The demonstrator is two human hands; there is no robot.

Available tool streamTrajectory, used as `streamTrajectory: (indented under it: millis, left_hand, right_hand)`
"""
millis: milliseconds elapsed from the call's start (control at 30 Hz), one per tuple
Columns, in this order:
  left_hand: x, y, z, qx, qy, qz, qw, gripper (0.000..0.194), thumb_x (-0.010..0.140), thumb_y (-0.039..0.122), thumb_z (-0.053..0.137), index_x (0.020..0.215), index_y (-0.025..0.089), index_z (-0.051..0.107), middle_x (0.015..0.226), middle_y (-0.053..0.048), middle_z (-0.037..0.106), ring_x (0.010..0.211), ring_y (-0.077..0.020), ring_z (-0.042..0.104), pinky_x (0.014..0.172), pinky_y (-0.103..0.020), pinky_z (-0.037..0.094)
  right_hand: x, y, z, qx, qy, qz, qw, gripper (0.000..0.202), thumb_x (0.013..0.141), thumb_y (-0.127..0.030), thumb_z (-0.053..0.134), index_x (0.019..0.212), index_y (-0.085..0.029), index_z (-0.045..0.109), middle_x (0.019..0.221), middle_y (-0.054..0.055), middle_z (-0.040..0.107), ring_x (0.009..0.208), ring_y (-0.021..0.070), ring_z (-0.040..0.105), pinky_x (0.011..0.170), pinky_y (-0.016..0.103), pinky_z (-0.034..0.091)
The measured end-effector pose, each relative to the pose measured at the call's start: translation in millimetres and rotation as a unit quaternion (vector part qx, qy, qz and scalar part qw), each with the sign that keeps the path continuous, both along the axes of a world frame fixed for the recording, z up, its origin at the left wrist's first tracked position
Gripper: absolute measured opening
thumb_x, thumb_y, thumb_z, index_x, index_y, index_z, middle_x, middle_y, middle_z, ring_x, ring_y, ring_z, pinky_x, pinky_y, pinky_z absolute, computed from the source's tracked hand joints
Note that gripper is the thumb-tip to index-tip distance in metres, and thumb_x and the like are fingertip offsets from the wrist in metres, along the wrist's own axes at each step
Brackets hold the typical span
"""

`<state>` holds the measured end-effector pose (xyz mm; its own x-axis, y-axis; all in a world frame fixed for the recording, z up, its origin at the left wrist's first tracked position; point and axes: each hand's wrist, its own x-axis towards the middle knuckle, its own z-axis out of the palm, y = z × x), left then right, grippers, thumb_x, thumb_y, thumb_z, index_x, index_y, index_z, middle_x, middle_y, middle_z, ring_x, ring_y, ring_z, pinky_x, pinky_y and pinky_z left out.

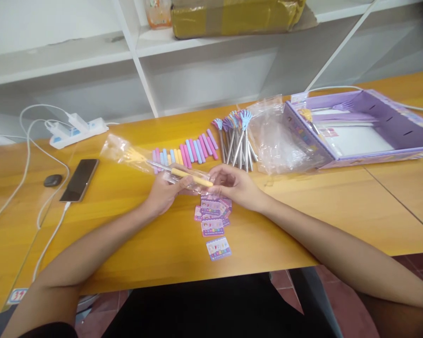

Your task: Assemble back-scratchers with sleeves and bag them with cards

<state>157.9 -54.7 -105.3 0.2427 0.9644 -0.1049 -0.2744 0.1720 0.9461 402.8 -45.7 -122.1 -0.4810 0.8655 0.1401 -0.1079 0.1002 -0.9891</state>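
Note:
A yellow back scratcher [190, 177] lies inside a clear plastic bag [117, 146], its hand-shaped head pointing to the upper left. Around the bag and the lower shaft, my left hand [167, 191] is closed. The fingers of my right hand [235, 187] pinch the bag at the handle end. Just below the hands, small printed cards [213, 227] are scattered in a loose pile. Behind the hands lies a row of pink, blue and yellow handle sleeves [186, 152]. Several metal back scratchers [238, 138] with coloured heads are heaped to their right.
Clear plastic bags [280, 145] lie beside a purple display box [370, 152] holding a few scratchers. A phone [80, 180], a black mouse-like object [52, 180] and a white power strip [79, 134] with cables are at left. A taped yellow package [236, 19] sits on the shelf.

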Motion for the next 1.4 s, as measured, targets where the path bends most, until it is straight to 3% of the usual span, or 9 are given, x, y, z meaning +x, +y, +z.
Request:
streamTrajectory:
  millis: [133,267,400,533,733,900,1033,1200,1400]
  left_hand:
    - [-2.1,3.8,1.8,-0.021,-0.048,0.004,0.999,0.047,0.079,0.041,0.100,0.099,0.019,0.064,0.090,-0.001,0.079,0.080,-0.0233,0.083,0.069,-0.034,0.073]
    - [-7.1,9.6,0.4,-0.040,-0.077,0.001,0.996,0.041,0.084,0.034,0.096,0.101,0.019,0.062,0.098,-0.002,0.079,0.087,-0.0240,0.085,0.072,-0.034,0.074]
    - [-7.8,9.2,-1.7,-0.056,-0.071,-0.040,0.995,0.039,0.087,0.032,0.093,0.105,0.019,0.062,0.097,-0.003,0.078,0.084,-0.0226,0.084,0.070,-0.034,0.073]
    - [-3.8,4.4,-5.7,-0.057,-0.049,-0.088,0.993,0.043,0.087,0.036,0.094,0.109,0.018,0.060,0.095,-0.004,0.079,0.080,-0.0216,0.082,0.069,-0.033,0.072]
    - [-0.3,-1.6,-9.0,-0.031,-0.010,-0.116,0.993,0.045,0.093,0.046,0.088,0.114,0.019,0.060,0.097,-0.005,0.078,0.078,-0.0188,0.078,0.073,-0.035,0.070]
    - [5.9,-9.9,-7.8,0.048,0.055,-0.105,0.992,0.055,0.074,0.037,0.103,0.111,0.020,0.066,0.100,-0.002,0.074,0.088,-0.0176,0.073,0.081,-0.031,0.063]
    - [7.8,-12.4,-8.9,0.080,0.134,-0.141,0.978,0.050,0.071,0.039,0.103,0.102,0.017,0.070,0.097,-0.003,0.075,0.088,-0.0189,0.070,0.083,-0.032,0.060]
    - [5.0,-7.2,-10.3,0.055,0.114,-0.195,0.973,0.042,0.080,0.044,0.096,0.096,0.017,0.069,0.079,0.000,0.070,0.067,-0.0148,0.066,0.067,-0.029,0.055]
    - [2.1,-4.1,-2.5,0.049,0.111,-0.177,0.977,0.043,0.078,0.044,0.098,0.098,0.017,0.071,0.082,0.000,0.071,0.071,-0.0148,0.065,0.068,-0.028,0.054]
  right_hand:
    - [9.8,6.8,-3.5,0.019,0.023,0.044,0.999,0.039,0.110,-0.056,0.063,0.132,-0.024,0.059,0.102,0.003,0.068,0.072,0.0128,0.064,0.067,0.031,0.058]
    - [16.8,9.3,-4.8,0.219,-0.066,0.007,0.974,0.040,0.108,-0.032,0.070,0.146,-0.029,0.059,0.128,0.007,0.060,0.084,0.0147,0.066,0.076,0.035,0.062]
    - [15.1,6.6,-3.0,0.396,-0.101,-0.010,0.913,0.019,0.105,-0.019,0.073,0.121,-0.029,0.075,0.129,0.007,0.056,0.110,0.0201,0.066,0.095,0.040,0.061]
    - [9.4,1.3,-0.5,0.420,-0.094,-0.016,0.903,0.009,0.105,-0.019,0.074,0.109,-0.027,0.077,0.123,0.007,0.058,0.114,0.0203,0.065,0.097,0.037,0.060]
    - [-0.4,-6.7,-2.0,0.301,-0.075,-0.026,0.950,0.005,0.104,-0.029,0.078,0.103,-0.024,0.076,0.125,0.008,0.063,0.118,0.0226,0.066,0.100,0.042,0.058]
    - [-8.4,-13.2,-7.1,0.097,-0.030,0.014,0.995,0.021,0.101,-0.037,0.081,0.104,-0.022,0.067,0.101,0.003,0.067,0.086,0.0148,0.066,0.074,0.031,0.055]
    - [-11.7,-14.1,-10.2,-0.008,-0.003,0.014,1.000,0.048,0.088,-0.039,0.093,0.121,-0.021,0.063,0.083,-0.005,0.064,0.072,0.0118,0.062,0.067,0.027,0.051]
    - [-10.2,-12.2,-6.7,-0.073,-0.026,0.058,0.995,0.042,0.092,-0.054,0.087,0.089,-0.018,0.065,0.073,-0.001,0.066,0.064,0.0099,0.058,0.059,0.025,0.046]
    - [-9.6,-15.3,0.6,-0.091,-0.007,0.057,0.994,0.044,0.093,-0.054,0.087,0.087,-0.019,0.061,0.068,-0.004,0.064,0.058,0.0085,0.058,0.055,0.023,0.049]
